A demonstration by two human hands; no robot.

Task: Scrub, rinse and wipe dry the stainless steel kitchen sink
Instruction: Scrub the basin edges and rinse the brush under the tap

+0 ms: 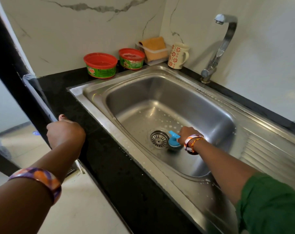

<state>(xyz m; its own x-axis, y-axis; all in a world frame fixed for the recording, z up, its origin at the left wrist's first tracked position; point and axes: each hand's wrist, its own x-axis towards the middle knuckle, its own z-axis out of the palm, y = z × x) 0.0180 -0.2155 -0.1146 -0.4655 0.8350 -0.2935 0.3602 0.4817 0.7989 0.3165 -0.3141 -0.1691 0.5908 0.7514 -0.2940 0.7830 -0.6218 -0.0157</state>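
Steel sink (162,92): her right hand (187,135) gripped a blue scrubber (173,139) beside the drain (159,139); left hand (65,130) clasped the counter edge (47,112).

One brand is showing legibly: "EXO", in white letters on a red patch, is standing on the green label of the left red-rimmed tub (100,65) sitting on the black tabletop (62,92). The green label on the second red-rimmed tub (131,59) beside it is carrying print too small and blurred to read.
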